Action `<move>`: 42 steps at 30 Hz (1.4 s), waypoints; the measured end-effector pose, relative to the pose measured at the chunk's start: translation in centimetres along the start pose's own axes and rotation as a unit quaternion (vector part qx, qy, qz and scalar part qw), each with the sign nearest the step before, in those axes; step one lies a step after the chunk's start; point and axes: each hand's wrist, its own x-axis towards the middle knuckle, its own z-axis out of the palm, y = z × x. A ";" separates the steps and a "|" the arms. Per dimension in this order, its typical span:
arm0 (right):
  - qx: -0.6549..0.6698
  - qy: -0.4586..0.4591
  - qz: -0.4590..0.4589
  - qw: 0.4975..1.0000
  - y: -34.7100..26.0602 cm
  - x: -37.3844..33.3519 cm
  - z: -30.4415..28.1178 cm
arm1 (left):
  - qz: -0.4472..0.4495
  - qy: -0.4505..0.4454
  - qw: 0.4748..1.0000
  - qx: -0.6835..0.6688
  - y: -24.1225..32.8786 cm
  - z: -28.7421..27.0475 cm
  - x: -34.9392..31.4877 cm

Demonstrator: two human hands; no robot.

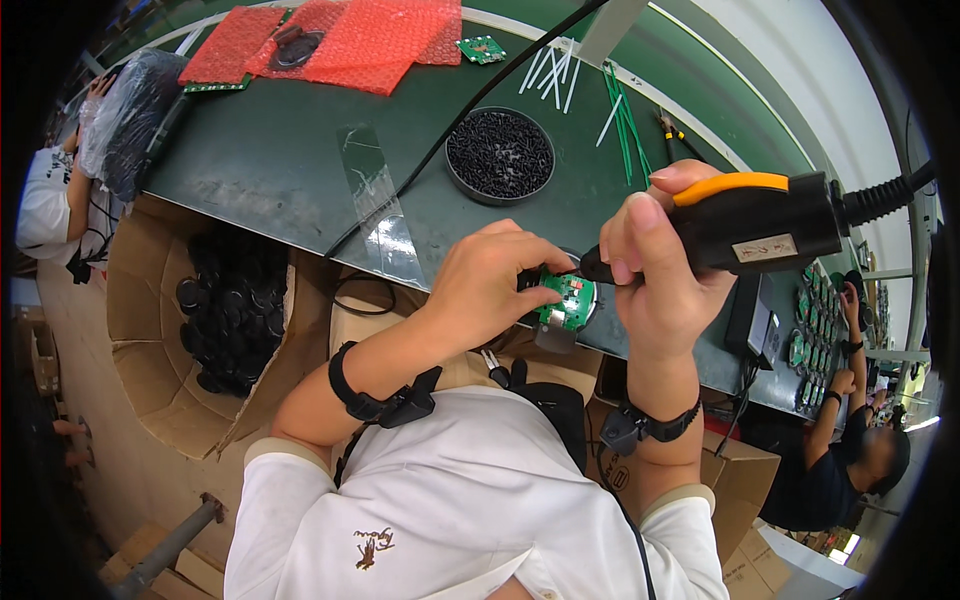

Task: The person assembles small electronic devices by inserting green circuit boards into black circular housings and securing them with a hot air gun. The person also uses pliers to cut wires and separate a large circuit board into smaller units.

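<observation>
A: Left fingers (541, 252), state?

B: Clamped on the left part of the green board (574, 308), thumb on its face, index finger by its upper left corner.

A: Right fingers (647, 214)?

B: Closed round the black driver (745, 230), its orange lever (735, 184) uppermost in view.

A: Board's position?

B: At the worktop's (290, 150) near edge, just right of the left fingertips, lower and to the left of the right fingers. The driver's tip points at the board's upper edge; contact cannot be told.

A: Surroundings?

B: A round bowl (449, 160) of small black parts (500, 155) stands beyond the left fingers. White sticks (556, 75) and green sticks (624, 130) lie farther back, pliers (668, 130) to their right. A carton (150, 350) of black discs (230, 310) is at left, below worktop level.
</observation>
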 end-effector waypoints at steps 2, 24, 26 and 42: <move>0.001 -0.003 0.002 1.000 0.2 -0.1 -0.1 | -0.013 -0.008 1.000 0.000 0.1 -0.1 0.0; -0.116 -0.023 -0.015 0.993 1.2 -1.0 -1.1 | -0.034 -0.031 0.999 0.029 0.5 -0.5 0.0; -0.121 -0.033 -0.015 0.992 1.1 -1.1 -1.1 | -0.040 -0.031 0.998 0.027 0.6 -0.5 -0.1; -0.084 0.036 0.008 0.996 -0.4 4.0 -4.2 | 0.004 -0.128 0.983 0.128 1.9 -0.8 0.3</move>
